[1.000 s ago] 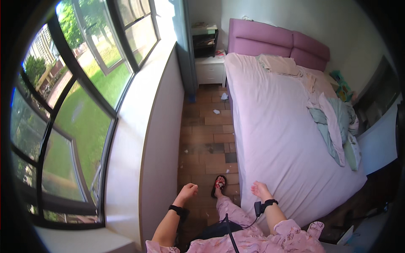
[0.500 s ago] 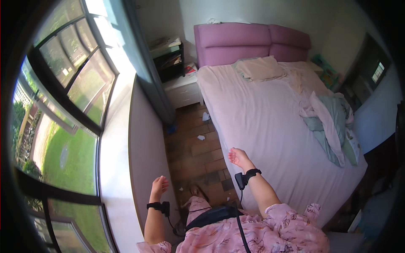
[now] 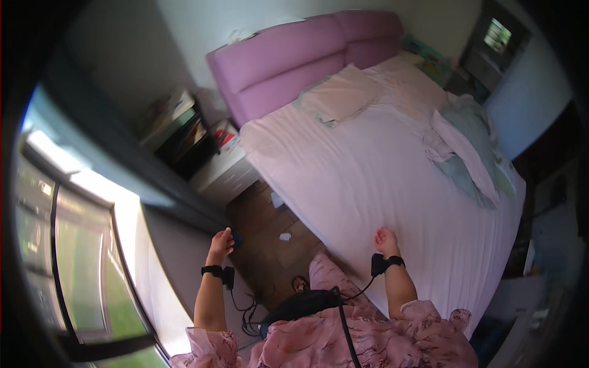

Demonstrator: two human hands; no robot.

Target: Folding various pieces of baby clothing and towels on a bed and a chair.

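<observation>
My left hand (image 3: 221,243) hangs in the air beside the wall under the window, its fingers loosely bent and nothing seen in them. Over the near left part of the bed is my right hand (image 3: 386,241), fingers half curled, with no object visible in it. Each wrist wears a black strap with a small box and a cable. A pale pink sheet (image 3: 362,178) covers the bed. On it lie a pillow (image 3: 339,95) near the headboard and a rumpled green and pink quilt (image 3: 469,153) at the right.
A purple headboard (image 3: 282,58) stands at the far wall. Left of the bed are a white nightstand (image 3: 227,175), a black shelf unit (image 3: 187,150) and a grey curtain (image 3: 132,135). White scraps of paper (image 3: 284,237) lie on the brown tiled floor (image 3: 261,214) between bed and wall.
My view has turned left and moved closer to the headboard and nightstand. My legs have shifted in a step. Both hands swing along, still apart from the furniture.
</observation>
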